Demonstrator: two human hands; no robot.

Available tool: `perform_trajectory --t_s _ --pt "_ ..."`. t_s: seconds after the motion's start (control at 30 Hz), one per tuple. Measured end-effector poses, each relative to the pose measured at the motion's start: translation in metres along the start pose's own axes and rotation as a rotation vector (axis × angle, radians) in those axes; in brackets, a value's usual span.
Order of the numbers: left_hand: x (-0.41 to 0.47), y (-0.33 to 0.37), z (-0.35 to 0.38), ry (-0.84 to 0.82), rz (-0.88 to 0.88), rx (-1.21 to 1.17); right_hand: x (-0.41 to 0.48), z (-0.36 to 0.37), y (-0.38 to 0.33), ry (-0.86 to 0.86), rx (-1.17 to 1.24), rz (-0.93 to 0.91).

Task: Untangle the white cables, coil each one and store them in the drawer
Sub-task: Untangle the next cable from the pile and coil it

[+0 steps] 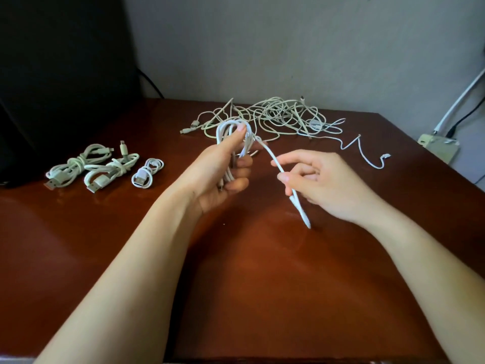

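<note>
A glossy red-brown table [262, 285] stands against a grey wall [288, 48]. Above its middle the left hand [223, 174] grips a white cable [299, 210] folded into long loops, thumb pressed on top. The right hand [320, 185] pinches its free tail, which slants down to a plug. Behind lies a white tangle [283, 116]; three tied coils [112, 169] sit far left

Three coiled cables [76, 166] [111, 170] [147, 173] lie as separate bundles, and one more white cable [301, 212] is held apart from the heap, making four single ones. One tangle [278, 114] holds further cables, too knotted to count. Two hands show, the left hand [223, 174] and the right hand [322, 179], over one table [262, 285].
</note>
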State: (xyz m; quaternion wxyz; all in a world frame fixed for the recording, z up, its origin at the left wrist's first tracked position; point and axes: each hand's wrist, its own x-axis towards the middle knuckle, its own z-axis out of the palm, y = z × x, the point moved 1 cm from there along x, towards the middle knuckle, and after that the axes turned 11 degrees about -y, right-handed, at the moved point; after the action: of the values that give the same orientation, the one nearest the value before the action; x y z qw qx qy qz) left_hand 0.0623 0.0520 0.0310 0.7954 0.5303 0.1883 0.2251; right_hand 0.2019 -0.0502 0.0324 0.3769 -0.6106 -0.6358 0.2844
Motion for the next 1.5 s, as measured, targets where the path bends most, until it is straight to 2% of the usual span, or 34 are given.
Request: perform_trajectory --t_s 0.23,0.3,0.37,0.47,0.57,0.73,0.87,1.03,1.23,1.33,1.43,1.5 --pt "-0.001 -0.003 0.002 -0.102 -0.028 -0.01 -0.003 0.009 -0.001 -0.095 -0.016 -0.087" --pt "-0.004 -0.001 0.004 -0.156 -0.045 -0.033 -0.003 0.01 -0.003 -0.029 -0.047 -0.141" --pt "-0.008 0.001 0.007 -0.238 -0.07 -0.028 -0.001 0.007 -0.005 0.109 0.034 -0.171" --pt "-0.012 -0.002 0.016 -0.37 -0.115 0.08 0.0 0.001 -0.006 0.245 0.203 -0.196" --pt "-0.015 -0.005 0.023 -0.466 -0.138 0.204 -0.002 0.003 -0.009 0.196 0.226 -0.222" --pt "-0.018 -0.007 0.03 -0.571 -0.199 0.415 -0.007 0.009 -0.017 0.149 -0.015 -0.31" --pt "-0.017 -0.009 0.031 -0.571 -0.157 0.547 -0.009 0.007 -0.02 0.232 -0.191 -0.365" --pt "-0.011 -0.007 0.025 -0.474 0.005 0.647 -0.006 -0.001 -0.013 0.395 -0.189 -0.378" --pt "-0.01 -0.008 0.014 -0.484 -0.085 0.582 -0.003 -0.013 -0.01 0.624 -0.009 -0.302" --pt "-0.009 -0.01 0.01 -0.465 -0.082 0.524 -0.003 -0.014 -0.012 0.672 0.2 -0.198" --pt "-0.006 -0.009 0.005 -0.38 -0.092 0.444 -0.004 -0.013 -0.016 0.616 0.491 -0.058" --pt "-0.003 -0.009 0.001 -0.309 -0.108 0.418 -0.004 -0.009 -0.019 0.49 0.577 -0.07"
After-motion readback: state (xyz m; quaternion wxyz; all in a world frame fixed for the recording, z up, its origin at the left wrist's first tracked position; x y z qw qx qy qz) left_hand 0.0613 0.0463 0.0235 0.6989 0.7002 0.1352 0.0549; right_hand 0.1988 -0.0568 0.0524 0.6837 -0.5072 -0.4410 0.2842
